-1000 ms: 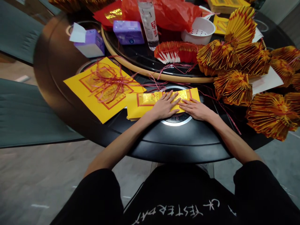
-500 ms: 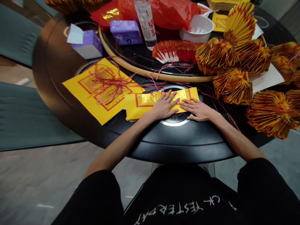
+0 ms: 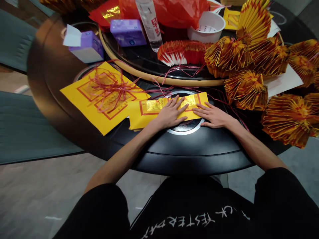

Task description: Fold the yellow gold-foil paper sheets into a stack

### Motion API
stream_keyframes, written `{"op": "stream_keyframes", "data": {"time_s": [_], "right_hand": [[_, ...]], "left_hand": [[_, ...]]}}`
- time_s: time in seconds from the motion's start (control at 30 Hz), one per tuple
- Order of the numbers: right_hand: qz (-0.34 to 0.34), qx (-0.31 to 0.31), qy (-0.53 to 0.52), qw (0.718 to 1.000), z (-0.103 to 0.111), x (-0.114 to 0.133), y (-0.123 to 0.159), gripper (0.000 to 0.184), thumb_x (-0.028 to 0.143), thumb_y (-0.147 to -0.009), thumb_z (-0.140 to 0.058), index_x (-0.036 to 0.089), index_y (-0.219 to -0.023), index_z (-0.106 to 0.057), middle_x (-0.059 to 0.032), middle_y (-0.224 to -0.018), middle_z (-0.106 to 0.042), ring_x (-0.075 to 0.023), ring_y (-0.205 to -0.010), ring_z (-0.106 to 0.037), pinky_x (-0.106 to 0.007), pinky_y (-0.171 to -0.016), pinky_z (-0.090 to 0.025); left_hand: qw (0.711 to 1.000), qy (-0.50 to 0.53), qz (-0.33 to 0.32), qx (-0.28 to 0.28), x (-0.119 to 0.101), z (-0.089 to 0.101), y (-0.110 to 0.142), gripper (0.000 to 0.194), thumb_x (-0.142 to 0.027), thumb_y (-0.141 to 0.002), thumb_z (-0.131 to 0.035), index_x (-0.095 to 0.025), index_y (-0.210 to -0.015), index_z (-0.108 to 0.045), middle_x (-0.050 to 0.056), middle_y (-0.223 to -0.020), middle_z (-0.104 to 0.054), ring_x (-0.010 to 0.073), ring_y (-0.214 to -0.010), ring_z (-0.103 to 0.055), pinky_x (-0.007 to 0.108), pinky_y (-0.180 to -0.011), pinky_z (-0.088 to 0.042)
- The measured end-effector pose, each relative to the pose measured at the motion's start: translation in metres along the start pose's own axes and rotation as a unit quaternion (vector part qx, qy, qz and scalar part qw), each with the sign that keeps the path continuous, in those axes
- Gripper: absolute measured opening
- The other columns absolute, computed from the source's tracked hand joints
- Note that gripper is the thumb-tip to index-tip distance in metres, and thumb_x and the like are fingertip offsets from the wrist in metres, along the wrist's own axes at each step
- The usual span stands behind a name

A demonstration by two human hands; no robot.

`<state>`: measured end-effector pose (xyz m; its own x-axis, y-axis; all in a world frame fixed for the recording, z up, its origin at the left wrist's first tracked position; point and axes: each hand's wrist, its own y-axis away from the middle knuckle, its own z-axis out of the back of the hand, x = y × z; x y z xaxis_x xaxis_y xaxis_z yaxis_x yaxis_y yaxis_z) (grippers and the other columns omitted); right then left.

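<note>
1. Left hand (image 3: 171,114) lies palm down across the middle of a yellow paper strip (image 3: 149,106). Its fingers are spread apart, flat on the paper, clamped on nothing.
2. Right hand (image 3: 214,116) is at the strip's right end. Fingers straight and slightly fanned, thumb apart from them and off the paper's near edge; nothing pinched here either. From where I stand the 2 hands are just apart, a piece of printed paper visible between them.
3. My reading: this is pressing or smoothing, with the left hand as the steadier anchor. How hard either hand pushes, I cannot tell.
4. The strip is on the near part of the round black surface (image 3: 189,146), partly over a silver ring (image 3: 184,133). It is long, narrow and a little aslant, right end farther from the person.
5. Look of it: bright yellow, red border lines, shiny gold prints in 2 places. Layered edges show at the left end; layer count not readable.
6. Left of it, a yellow sheet (image 3: 92,108) with similar red framing, a loose tangle of pink strings (image 3: 114,88) on top.
7. Off to the right, pleated paper fans (image 3: 289,119) crowd together. Beyond the strip, red-and-white folded papers (image 3: 184,53) stand in a row near a clear bottle (image 3: 149,26).
</note>
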<state>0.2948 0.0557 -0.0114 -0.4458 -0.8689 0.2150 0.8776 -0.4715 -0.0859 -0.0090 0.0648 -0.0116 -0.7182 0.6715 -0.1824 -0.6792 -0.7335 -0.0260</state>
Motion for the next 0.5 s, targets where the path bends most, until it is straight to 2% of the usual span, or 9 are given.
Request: {"op": "stream_keyframes", "data": {"time_s": [0.17,0.27,0.33,0.37,0.43,0.5], "right_hand": [[-0.003,-0.088,0.029,0.996,0.016,0.005,0.011,0.064,0.051,-0.107,-0.046,0.011,-0.156,-0.050,-0.0201,-0.156,-0.058,-0.0337,-0.148,-0.048,-0.057,-0.120,-0.036],[-0.044,-0.124,0.059,0.990,0.018,0.013,0.019,0.044,0.042,-0.107,-0.048,0.016,-0.133,-0.071,-0.0160,-0.119,-0.077,-0.0291,-0.115,-0.067,-0.049,-0.099,-0.049],[-0.089,-0.111,0.077,0.987,0.014,0.026,0.022,0.039,0.036,-0.108,-0.045,0.017,-0.122,-0.077,-0.0117,-0.093,-0.077,-0.0233,-0.089,-0.068,-0.040,-0.082,-0.048],[-0.121,-0.097,0.086,0.984,0.011,0.035,0.023,0.041,0.034,-0.109,-0.043,0.016,-0.122,-0.077,-0.0105,-0.085,-0.075,-0.0212,-0.081,-0.066,-0.037,-0.075,-0.046],[-0.206,-0.071,0.102,0.971,0.005,0.058,0.021,0.046,0.034,-0.110,-0.039,0.011,-0.132,-0.073,-0.0106,-0.082,-0.074,-0.0195,-0.074,-0.063,-0.035,-0.069,-0.040],[-0.285,-0.028,0.115,0.951,0.001,0.080,0.016,0.054,0.039,-0.111,-0.037,0.007,-0.146,-0.063,-0.0127,-0.088,-0.074,-0.0208,-0.079,-0.064,-0.034,-0.069,-0.039]], "left_hand": [[1.000,0.000,-0.001,-0.001,0.001,-0.001,0.000,0.068,-0.057,-0.104,-0.048,-0.025,-0.164,-0.041,0.010,-0.177,-0.024,0.0370,-0.165,-0.013,0.056,-0.132,-0.019],[1.000,-0.003,-0.005,-0.003,0.002,0.000,0.000,0.068,-0.058,-0.105,-0.047,-0.026,-0.164,-0.040,0.009,-0.177,-0.023,0.0367,-0.165,-0.013,0.057,-0.131,-0.020],[1.000,-0.004,-0.005,-0.006,0.002,0.000,0.000,0.068,-0.058,-0.105,-0.046,-0.026,-0.164,-0.040,0.010,-0.177,-0.023,0.0372,-0.165,-0.013,0.058,-0.131,-0.020],[1.000,-0.004,-0.005,-0.007,0.002,0.000,0.001,0.068,-0.059,-0.105,-0.046,-0.026,-0.164,-0.040,0.011,-0.177,-0.023,0.0377,-0.165,-0.013,0.059,-0.131,-0.021],[1.000,-0.001,-0.010,-0.008,0.002,0.000,0.001,0.068,-0.059,-0.106,-0.044,-0.025,-0.164,-0.041,0.012,-0.177,-0.024,0.0385,-0.165,-0.013,0.059,-0.131,-0.021],[1.000,0.003,-0.013,-0.010,0.003,0.000,0.002,0.068,-0.060,-0.106,-0.043,-0.024,-0.164,-0.042,0.012,-0.177,-0.023,0.0389,-0.165,-0.012,0.060,-0.130,-0.020]]}}
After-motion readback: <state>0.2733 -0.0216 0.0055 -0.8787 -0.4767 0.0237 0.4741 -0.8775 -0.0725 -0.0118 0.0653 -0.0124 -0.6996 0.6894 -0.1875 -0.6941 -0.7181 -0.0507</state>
